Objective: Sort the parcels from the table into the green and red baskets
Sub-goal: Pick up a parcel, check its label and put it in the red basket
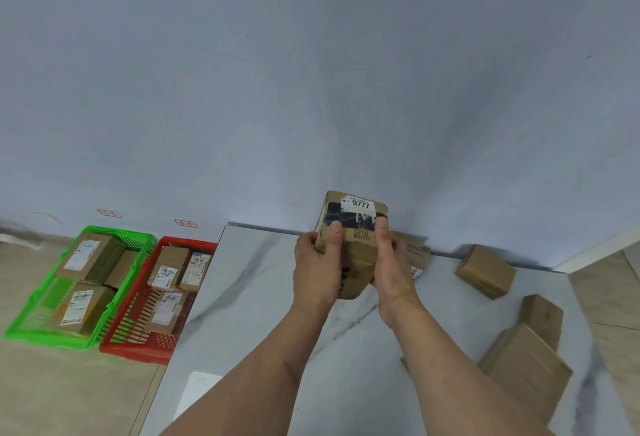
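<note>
- While both hands clasped it above the table, a brown cardboard parcel stood raised and tilted, its white label reading "9777" facing up.
- The left hand curled round the parcel's left side, thumb laid across the top face.
- The right hand gripped the right side in the same manner, thumb on the dark tape band.
- Just behind the right hand, a partly hidden parcel lay near the table's far edge by the wall.
- Further right, a plain box sat apart from the others, and two more boxes lay close together near the right edge of the table.
- On the floor to the left, the green basket held several labelled parcels.
- Touching its right side, the red basket also held labelled parcels and stood just beside the table's left edge.
</note>
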